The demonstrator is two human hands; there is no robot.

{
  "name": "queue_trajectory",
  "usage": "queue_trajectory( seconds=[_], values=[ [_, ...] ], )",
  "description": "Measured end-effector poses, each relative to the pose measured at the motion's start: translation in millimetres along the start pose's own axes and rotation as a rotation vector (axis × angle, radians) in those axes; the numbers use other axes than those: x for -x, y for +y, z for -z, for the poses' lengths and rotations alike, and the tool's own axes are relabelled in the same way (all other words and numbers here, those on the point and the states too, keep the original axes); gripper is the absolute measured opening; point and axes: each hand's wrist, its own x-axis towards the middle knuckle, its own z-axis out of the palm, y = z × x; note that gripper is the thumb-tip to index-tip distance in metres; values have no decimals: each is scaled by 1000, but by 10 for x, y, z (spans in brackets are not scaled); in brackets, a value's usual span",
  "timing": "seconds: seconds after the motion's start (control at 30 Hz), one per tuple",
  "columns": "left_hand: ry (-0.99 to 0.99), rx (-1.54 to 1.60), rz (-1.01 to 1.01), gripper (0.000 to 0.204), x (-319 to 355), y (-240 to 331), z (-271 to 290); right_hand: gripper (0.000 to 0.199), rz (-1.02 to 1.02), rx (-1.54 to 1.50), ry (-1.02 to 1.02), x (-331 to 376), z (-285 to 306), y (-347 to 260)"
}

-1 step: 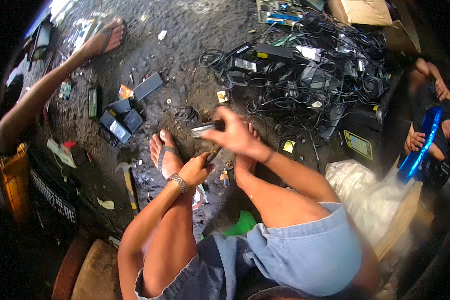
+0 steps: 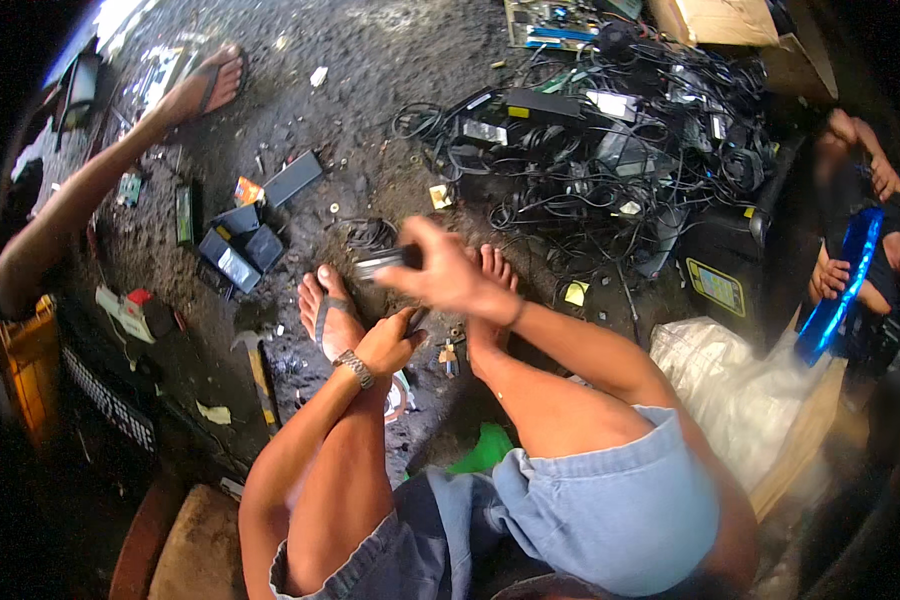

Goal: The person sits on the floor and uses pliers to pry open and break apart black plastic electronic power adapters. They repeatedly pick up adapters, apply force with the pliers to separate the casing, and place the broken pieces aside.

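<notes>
My right hand (image 2: 438,270) is closed around a small black-and-grey block (image 2: 378,265), blurred by motion, above the ground between my feet. Lower and to its left, my left hand (image 2: 390,345) is wrapped round a dark rod-like thing (image 2: 418,321); most of it is hidden in the fist, so its kind is unclear. A coiled black cable (image 2: 372,234) lies just beyond the block. Small metal pieces (image 2: 450,355) rest on the ground to the right of my left hand.
A tangled heap of black cables and power adapters (image 2: 610,150) spreads at the far right. Several black adapter cases (image 2: 232,258) lie left of my feet, with a hammer (image 2: 261,380) nearer me. Another person's foot (image 2: 215,82) is at the far left; a person holds a shiny blue strip (image 2: 850,285) at right.
My right hand has shifted left and slightly nearer me with the block. The rod-like thing in my left hand shows less than before.
</notes>
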Motion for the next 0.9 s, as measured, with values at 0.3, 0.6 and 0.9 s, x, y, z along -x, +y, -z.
queue_trajectory(
  seconds=[0.3,0.6,0.9],
  values=[
    [80,185,164,47,37,-341,-33,23,487,340,256,-976,492,-292],
    [105,139,114,48,-32,-264,15,72,77,1034,-42,-1221,1286,483],
    [249,224,129,53,165,22,217,22,-50,-834,722,25,1306,-660]
  ],
)
